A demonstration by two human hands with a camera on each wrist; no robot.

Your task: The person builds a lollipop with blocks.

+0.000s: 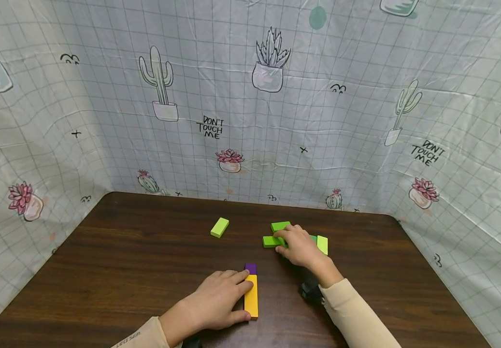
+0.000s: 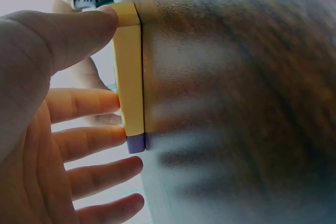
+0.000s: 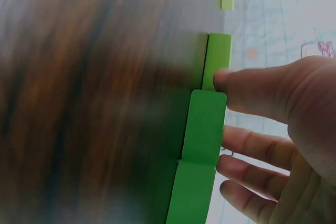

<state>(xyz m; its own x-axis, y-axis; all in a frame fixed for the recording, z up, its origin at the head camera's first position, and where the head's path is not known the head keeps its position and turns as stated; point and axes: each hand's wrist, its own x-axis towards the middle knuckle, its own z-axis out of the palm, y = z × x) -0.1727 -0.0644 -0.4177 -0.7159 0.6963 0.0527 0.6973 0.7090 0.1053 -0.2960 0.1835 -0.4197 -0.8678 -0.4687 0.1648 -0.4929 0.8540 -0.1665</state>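
A long yellow block (image 1: 251, 297) lies near the front of the brown table, with a small purple block (image 1: 250, 268) against its far end. My left hand (image 1: 215, 297) rests along its left side. Thumb and two fingertips touch it, fingers nearly straight, as the left wrist view shows. Farther right, my right hand (image 1: 298, 245) pinches a bright green block (image 3: 217, 59) between thumb and index finger, the index partly hidden. Darker green blocks (image 3: 205, 127) stand in line beside it, mostly under the hand. Another green block (image 1: 280, 226) lies just behind.
A pale lime block (image 1: 220, 227) lies alone left of the green group. A second lime block (image 1: 322, 245) is at the group's right end, partly behind the right hand. Patterned curtain (image 1: 250, 121) surrounds the brown table (image 1: 146, 251) at the back and sides.
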